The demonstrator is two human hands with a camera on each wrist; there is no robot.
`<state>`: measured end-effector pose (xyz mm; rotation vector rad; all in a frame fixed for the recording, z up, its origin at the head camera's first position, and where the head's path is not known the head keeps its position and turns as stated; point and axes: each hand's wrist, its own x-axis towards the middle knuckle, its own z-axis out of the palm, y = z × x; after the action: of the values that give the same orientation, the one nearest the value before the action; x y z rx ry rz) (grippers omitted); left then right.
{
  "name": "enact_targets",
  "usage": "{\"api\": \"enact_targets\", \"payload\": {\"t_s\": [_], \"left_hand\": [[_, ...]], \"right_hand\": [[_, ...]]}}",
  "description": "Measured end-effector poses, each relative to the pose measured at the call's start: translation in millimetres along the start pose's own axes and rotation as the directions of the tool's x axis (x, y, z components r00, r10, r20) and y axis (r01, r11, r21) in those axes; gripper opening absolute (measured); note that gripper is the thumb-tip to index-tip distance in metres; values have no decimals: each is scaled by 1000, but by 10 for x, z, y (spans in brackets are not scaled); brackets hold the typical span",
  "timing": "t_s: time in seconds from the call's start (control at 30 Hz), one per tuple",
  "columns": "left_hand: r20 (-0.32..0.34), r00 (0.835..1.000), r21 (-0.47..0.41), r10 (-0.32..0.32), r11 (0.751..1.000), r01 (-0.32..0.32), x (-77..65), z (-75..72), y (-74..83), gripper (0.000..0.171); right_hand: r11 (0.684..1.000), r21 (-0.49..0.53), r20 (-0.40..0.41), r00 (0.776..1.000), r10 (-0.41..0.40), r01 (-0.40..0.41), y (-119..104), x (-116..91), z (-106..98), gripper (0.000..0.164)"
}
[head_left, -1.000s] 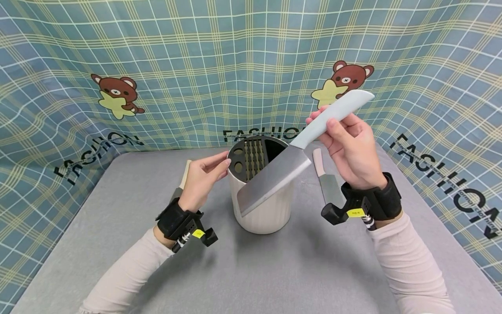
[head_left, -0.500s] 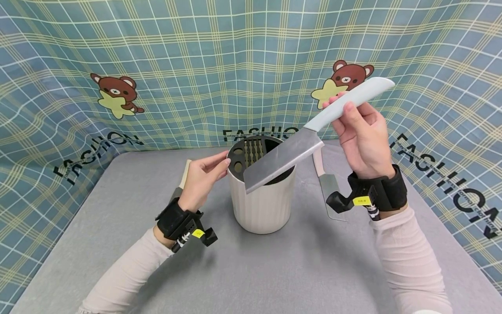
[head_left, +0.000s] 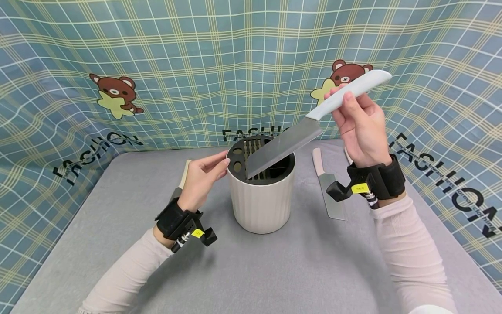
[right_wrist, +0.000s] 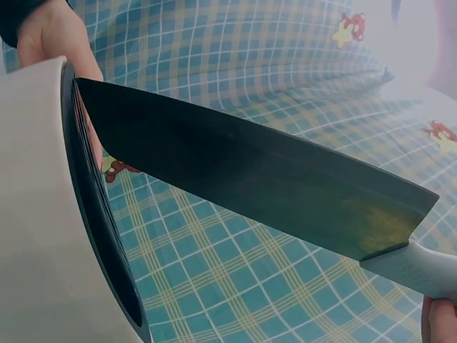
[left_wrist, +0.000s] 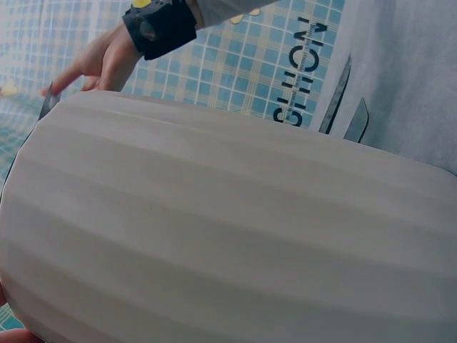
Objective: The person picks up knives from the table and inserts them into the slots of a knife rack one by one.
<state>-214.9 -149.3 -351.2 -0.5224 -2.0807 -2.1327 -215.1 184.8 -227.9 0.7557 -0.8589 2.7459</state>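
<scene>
My right hand grips the pale blue handle of a kitchen knife with a broad steel blade. The blade slants down leftward, its tip close over the slotted black insert of a ribbed white knife holder. In the right wrist view the knife tip overlaps the rim of the holder. My left hand touches the holder's left rim with thumb and extended fingers. The holder's ribbed side fills most of the left wrist view.
A cleaver with a pinkish handle lies right of the holder on the grey table. Another knife with a cream handle lies partly behind my left hand. One more light handle shows behind my right wrist. A plaid curtain surrounds the table.
My right hand has moved up and to the right, lifting the knife from in front of the holder to above its top. My left hand and the holder have stayed put.
</scene>
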Motion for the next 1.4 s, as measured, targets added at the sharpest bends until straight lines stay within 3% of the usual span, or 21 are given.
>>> {"api": "enact_targets", "payload": {"t_s": [0.07,0.2,0.33,0.43,0.6,0.7,0.73,0.83,0.93,0.97,1.0,1.1,1.23,1.3,1.37,1.4], "left_hand": [[7,1000,-12,18,1000,-18,109,-129,-324,46],[9,1000,0,28,1000,-28,269,-310,-791,47],[11,997,-5,73,997,-73,370,-418,-1138,46],[6,995,-24,95,995,-95,401,-438,-1235,46],[-3,995,-30,98,995,-98,404,-424,-1229,46],[2,997,-21,75,997,-75,372,-398,-1122,46],[3,999,-22,52,998,-52,327,-353,-958,46],[10,1000,-13,28,1000,-27,240,-266,-673,45],[10,1000,-30,6,1000,-5,127,-142,-324,44],[12,1000,-33,16,999,-16,124,-132,-332,45],[13,1000,-46,1,999,0,107,-107,-243,45],[20,1000,-49,2,999,-1,141,-158,-377,46],[31,998,-41,60,997,-59,278,-332,-847,45],[34,998,-53,55,997,-53,276,-326,-819,45],[30,999,-66,36,997,-34,237,-276,-677,46],[29,999,-49,41,998,-39,252,-293,-732,46]], "right_hand": [[1000,18,-10,1000,6,-5,-4,26,6,26],[999,41,-21,1000,16,-15,-1,76,19,26],[999,32,-30,999,16,-15,12,121,23,25],[1000,17,-27,1000,13,-13,22,142,26,27],[1000,-28,-7,1000,-9,9,43,170,24,26],[993,-110,19,999,-44,46,51,189,28,24],[987,-145,28,998,-59,62,52,195,34,23],[966,-240,53,995,-86,96,46,217,73,22],[956,-275,70,994,-84,100,28,238,144,22],[955,-279,74,994,-81,98,22,241,172,22],[954,-282,80,994,-78,97,15,243,199,21],[951,-293,93,993,-75,99,5,241,270,21],[920,-365,126,987,-101,141,3,229,338,20],[893,-415,148,981,-125,176,2,229,370,18],[864,-459,168,975,-144,207,-2,232,406,17],[845,-486,179,972,-153,223,-4,233,424,17]]}}
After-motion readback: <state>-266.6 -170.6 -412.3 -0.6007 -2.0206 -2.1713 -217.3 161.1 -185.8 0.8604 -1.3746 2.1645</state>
